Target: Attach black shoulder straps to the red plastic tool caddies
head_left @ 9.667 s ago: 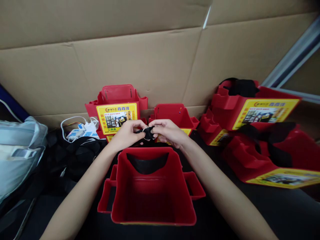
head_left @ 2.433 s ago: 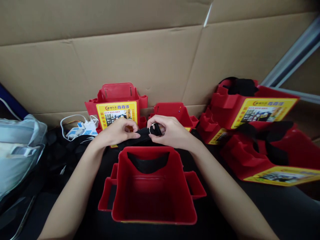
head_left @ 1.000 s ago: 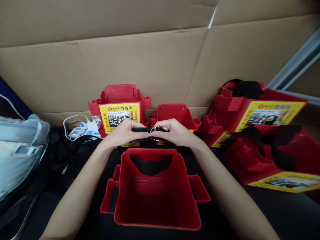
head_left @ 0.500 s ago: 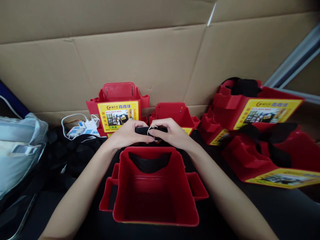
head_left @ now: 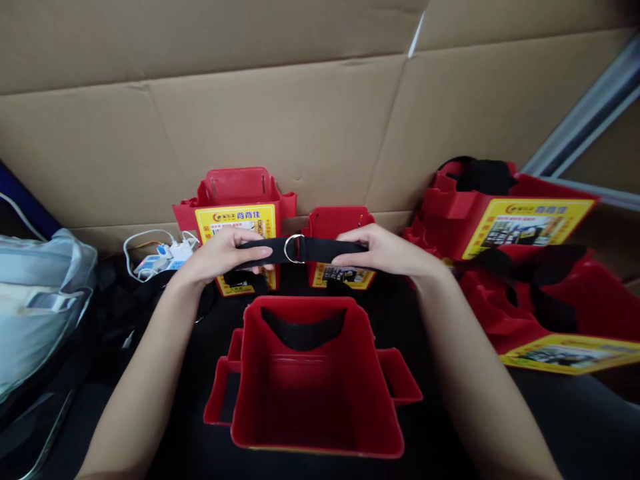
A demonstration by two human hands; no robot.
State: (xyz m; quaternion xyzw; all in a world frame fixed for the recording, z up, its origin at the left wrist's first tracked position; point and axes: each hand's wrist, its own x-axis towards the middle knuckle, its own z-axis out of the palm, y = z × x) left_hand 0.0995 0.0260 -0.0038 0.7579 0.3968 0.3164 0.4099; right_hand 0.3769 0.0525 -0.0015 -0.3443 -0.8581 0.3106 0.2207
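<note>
At the left edge of the frame sits a pale blue-grey bag [head_left: 40,300], with a dark heap of straps [head_left: 117,300] beside it. Farther right, a white power strip [head_left: 173,260] with plugs and cables lies near a red tool box [head_left: 237,189] bearing a yellow label, close to the cardboard wall [head_left: 280,133]. In front of that box, the left hand [head_left: 225,252] has its fingers closed on one part of a black webbing strap [head_left: 325,251]. The strap stretches nearly level across the middle of the frame, with metal rings [head_left: 289,249] around it. Below it, the open near box [head_left: 300,437] stands upright, a black band [head_left: 303,333] across its far inner wall. Behind the strap is a rear box [head_left: 340,219]. The right hand [head_left: 383,250] pinches the strap's other part between its fingers. Right of it, labelled red boxes [head_left: 453,213] hold black straps.
</note>
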